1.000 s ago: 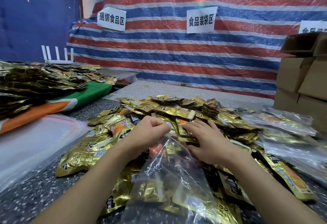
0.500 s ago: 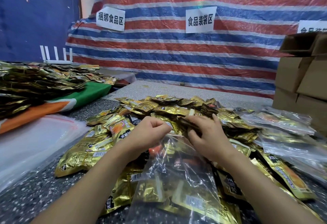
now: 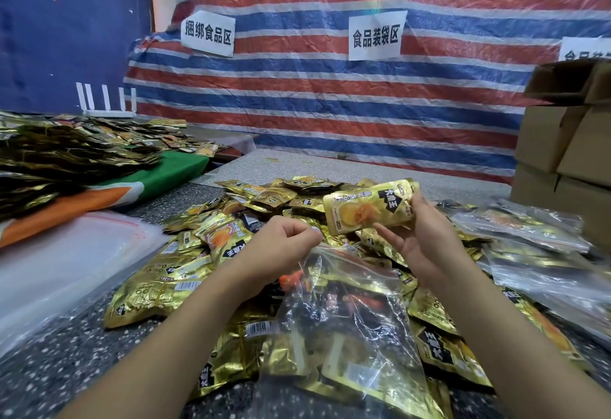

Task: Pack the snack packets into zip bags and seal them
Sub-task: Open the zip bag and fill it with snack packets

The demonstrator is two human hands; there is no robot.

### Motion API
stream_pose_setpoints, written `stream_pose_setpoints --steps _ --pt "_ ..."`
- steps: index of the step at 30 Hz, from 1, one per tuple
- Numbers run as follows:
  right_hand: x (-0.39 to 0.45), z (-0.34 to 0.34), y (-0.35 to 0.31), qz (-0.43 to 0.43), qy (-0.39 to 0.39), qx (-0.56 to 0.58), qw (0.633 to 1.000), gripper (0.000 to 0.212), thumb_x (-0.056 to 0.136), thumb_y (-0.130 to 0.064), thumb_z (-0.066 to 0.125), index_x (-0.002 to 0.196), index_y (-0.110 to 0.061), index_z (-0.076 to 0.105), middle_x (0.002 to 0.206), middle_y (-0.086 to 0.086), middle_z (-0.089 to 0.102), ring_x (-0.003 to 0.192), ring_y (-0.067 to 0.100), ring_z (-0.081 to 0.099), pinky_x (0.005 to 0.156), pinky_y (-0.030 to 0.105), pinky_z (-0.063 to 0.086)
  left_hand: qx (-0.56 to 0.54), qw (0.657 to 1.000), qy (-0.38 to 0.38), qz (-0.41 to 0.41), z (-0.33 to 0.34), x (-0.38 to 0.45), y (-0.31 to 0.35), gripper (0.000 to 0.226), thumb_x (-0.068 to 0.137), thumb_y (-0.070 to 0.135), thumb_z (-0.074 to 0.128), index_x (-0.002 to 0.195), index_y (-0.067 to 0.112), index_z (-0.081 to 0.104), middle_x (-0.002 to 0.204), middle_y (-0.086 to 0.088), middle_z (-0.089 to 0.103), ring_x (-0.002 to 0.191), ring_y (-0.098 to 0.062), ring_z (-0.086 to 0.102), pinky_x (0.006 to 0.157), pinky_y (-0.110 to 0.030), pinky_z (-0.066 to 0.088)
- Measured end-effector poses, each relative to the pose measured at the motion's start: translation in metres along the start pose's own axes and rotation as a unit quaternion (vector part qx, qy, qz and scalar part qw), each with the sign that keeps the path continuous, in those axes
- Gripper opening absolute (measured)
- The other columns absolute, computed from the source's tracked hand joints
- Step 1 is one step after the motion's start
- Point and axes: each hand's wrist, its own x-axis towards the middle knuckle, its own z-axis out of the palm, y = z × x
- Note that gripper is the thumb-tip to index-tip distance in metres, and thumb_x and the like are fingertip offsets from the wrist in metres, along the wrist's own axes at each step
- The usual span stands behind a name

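A clear zip bag (image 3: 347, 326) with several gold packets inside lies on the pile in front of me. My left hand (image 3: 281, 246) pinches the bag's upper rim and holds its mouth up. Lifted above the pile, my right hand (image 3: 426, 236) grips a gold snack packet (image 3: 367, 210) printed with an orange picture, just above and right of the bag's mouth. Loose gold snack packets (image 3: 205, 253) cover the speckled table (image 3: 49, 369) around both hands.
A stack of flat clear zip bags (image 3: 59, 263) lies at the left. Filled clear bags (image 3: 529, 230) lie at the right, with cardboard boxes (image 3: 562, 141) behind them. Another heap of packets (image 3: 66, 157) sits on a green and orange cloth at far left.
My right hand took a gold packet from the pile and lifted it above the bag's mouth. My left hand kept its pinch on the bag's rim.
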Motion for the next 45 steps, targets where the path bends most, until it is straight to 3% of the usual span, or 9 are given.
stream_pose_setpoints --steps 3,6,11,17,24,32,38,42,45 --pt "-0.001 -0.001 -0.003 0.075 -0.002 0.091 0.993 0.048 0.098 -0.044 0.054 0.126 -0.005 0.054 0.121 0.028 0.062 0.077 0.031 0.075 0.053 0.027 0.059 -0.004 1.0 0.013 0.0 0.0 0.001 -0.001 0.038 0.095 0.013 0.054 0.058 0.009 0.047 0.051 0.001 0.037 0.045 -0.011 0.031 0.044 -0.012 0.035" --pt "-0.002 -0.004 -0.007 0.096 -0.015 0.148 0.984 0.052 0.091 -0.05 0.061 0.126 -0.012 0.054 0.121 0.029 0.06 0.079 0.028 0.075 0.053 0.027 0.06 -0.011 1.0 0.013 -0.001 -0.001 0.002 -0.003 0.032 0.095 0.014 0.054 0.065 0.004 0.052 0.059 -0.007 0.038 0.049 -0.014 0.033 0.045 -0.015 0.036" --pt "-0.005 -0.005 -0.008 0.099 -0.057 0.108 0.988 0.02 0.076 -0.014 0.074 0.09 -0.002 0.065 0.096 0.022 0.072 0.073 0.025 0.074 0.057 0.025 0.06 -0.002 1.0 0.012 0.011 -0.001 0.003 -0.004 0.029 0.096 0.015 0.054 0.068 0.006 0.054 0.064 -0.009 0.037 0.051 -0.015 0.031 0.045 -0.015 0.035" --pt "-0.001 -0.008 -0.017 0.027 -0.096 0.037 0.994 0.019 0.077 -0.024 0.072 0.093 -0.015 0.071 0.093 0.005 0.077 0.077 0.015 0.074 0.076 0.035 0.052 -0.011 0.999 0.013 0.04 -0.003 0.003 -0.004 0.03 0.095 0.01 0.053 0.072 -0.008 0.047 0.065 -0.008 0.041 0.056 -0.015 0.035 0.049 -0.013 0.036" --pt "-0.009 0.0 -0.029 -0.095 -0.194 -0.07 0.974 0.041 0.081 -0.024 0.07 0.117 -0.006 0.061 0.098 0.008 0.076 0.089 0.022 0.074 0.074 0.032 0.059 -0.061 0.996 0.014 0.067 -0.001 0.0 0.001 0.019 0.079 0.023 0.054 0.063 0.014 0.051 0.057 0.005 0.042 0.052 -0.007 0.035 0.049 -0.014 0.031" --pt "-0.02 0.004 -0.03 -0.14 -0.251 -0.259 0.922 0.036 0.082 -0.032 0.065 0.111 -0.011 0.061 0.09 0.001 0.073 0.079 0.014 0.069 0.065 0.024 0.055 -0.095 0.993 0.024 0.068 -0.004 0.0 0.0 0.025 0.081 0.027 0.057 0.057 0.026 0.053 0.057 0.003 0.044 0.053 -0.011 0.037 0.049 -0.017 0.034" --pt "-0.025 0.005 -0.038 -0.139 -0.307 -0.418 0.844 0.04 0.078 -0.042 0.068 0.113 -0.024 0.064 0.102 0.001 0.075 0.095 0.017 0.072 0.076 0.031 0.055 -0.121 0.992 -0.004 0.034 -0.005 -0.002 0.004 0.037 0.086 0.05 0.064 0.062 0.023 0.054 0.066 -0.001 0.047 0.068 -0.024 0.043 0.064 -0.038 0.041" --pt "-0.029 0.005 -0.041 -0.134 -0.323 -0.481 0.804 0.054 0.08 -0.051 0.069 0.118 -0.013 0.061 0.107 0.009 0.073 0.099 0.024 0.071 0.088 0.047 0.058 -0.127 0.991 -0.023 0.026 -0.005 -0.003 0.004 0.021 0.093 0.028 0.056 0.076 0.016 0.057 0.07 -0.001 0.055 0.063 -0.018 0.048 0.058 -0.025 0.042" --pt "-0.031 0.003 -0.045 -0.115 -0.342 -0.496 0.79 0.052 0.077 -0.054 0.07 0.114 -0.018 0.063 0.103 0.004 0.075 0.097 0.021 0.072 0.088 0.045 0.057 -0.081 0.996 0.002 0.037 -0.002 -0.002 0.004 0.018 0.099 0.02 0.054 0.083 0.014 0.06 0.075 -0.007 0.059 0.064 -0.02 0.054 0.061 -0.033 0.046"
